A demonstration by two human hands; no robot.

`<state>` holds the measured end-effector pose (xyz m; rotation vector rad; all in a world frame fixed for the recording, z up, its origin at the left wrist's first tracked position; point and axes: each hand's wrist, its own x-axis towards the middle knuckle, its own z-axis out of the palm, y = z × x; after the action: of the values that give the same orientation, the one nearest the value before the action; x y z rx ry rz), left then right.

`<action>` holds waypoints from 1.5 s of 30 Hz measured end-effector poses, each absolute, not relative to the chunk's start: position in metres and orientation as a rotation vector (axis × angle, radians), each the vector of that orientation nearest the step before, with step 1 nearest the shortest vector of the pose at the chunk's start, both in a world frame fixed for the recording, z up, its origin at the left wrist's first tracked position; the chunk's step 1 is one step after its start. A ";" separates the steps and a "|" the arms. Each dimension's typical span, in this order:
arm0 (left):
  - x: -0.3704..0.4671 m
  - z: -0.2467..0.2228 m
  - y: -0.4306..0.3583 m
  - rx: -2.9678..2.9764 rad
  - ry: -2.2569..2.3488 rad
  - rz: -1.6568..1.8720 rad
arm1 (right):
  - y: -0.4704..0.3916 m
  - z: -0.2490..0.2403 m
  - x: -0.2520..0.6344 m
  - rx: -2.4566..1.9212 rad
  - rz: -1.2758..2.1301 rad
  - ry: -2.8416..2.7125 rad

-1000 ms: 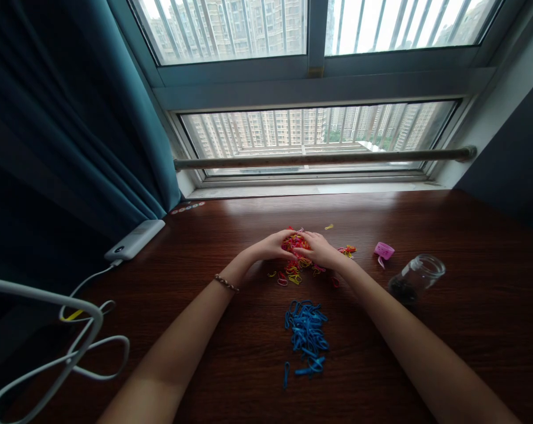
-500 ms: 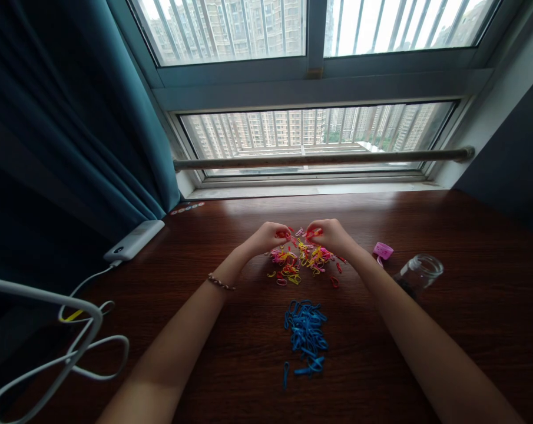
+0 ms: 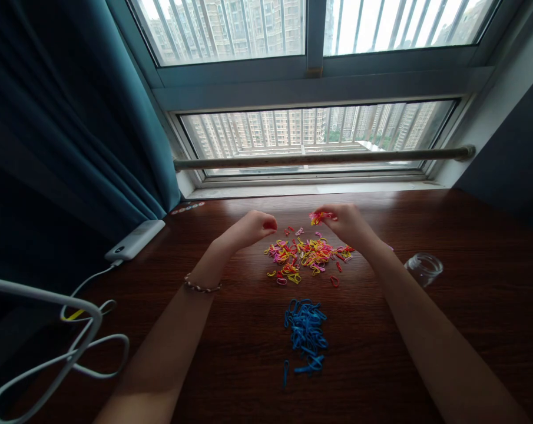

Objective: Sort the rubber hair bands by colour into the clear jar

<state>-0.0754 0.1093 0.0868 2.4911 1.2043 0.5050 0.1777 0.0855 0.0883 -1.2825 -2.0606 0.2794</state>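
My right hand [image 3: 348,222] is raised over the back right of a mixed pile, its fingers pinched on a small bunch of red, pink and yellow hair elastics [image 3: 320,218]. My left hand [image 3: 254,228] hovers at the pile's back left with its fingers curled closed; whether anything is inside them is hidden. Between and in front of both hands, the loose pile of red, yellow and pink hair elastics [image 3: 313,253] spreads over the table. Nearer to me lies a separate heap of blue hair elastics [image 3: 307,327], with a single blue one [image 3: 286,373] beside its front left.
A clear glass jar [image 3: 425,268] is on the dark wooden table [image 3: 244,353], partly behind my right forearm. At left are a white power bank [image 3: 135,241] and looped white cable [image 3: 96,321]. A curtain [image 3: 129,118] hangs there; a window rail [image 3: 319,159] runs behind.
My hands have moved apart and up from the pile, the right one lifting a bunch of elastics. Red elastics no longer show at my left fingers. My right forearm now covers the pink item.
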 end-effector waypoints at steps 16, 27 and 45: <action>-0.049 -0.004 0.137 2.294 1.390 0.539 | 0.088 0.080 0.183 -1.689 0.526 -2.344; -0.051 0.020 0.135 1.830 1.332 0.813 | 0.075 0.062 0.176 -1.945 1.822 -2.307; -0.037 0.004 0.129 2.243 1.616 0.538 | 0.094 0.061 0.168 -1.464 0.821 -2.175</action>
<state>-0.0370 0.1286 0.0036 2.2434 1.6155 0.5377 0.1681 0.0938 0.0609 -1.4641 -2.1747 0.8210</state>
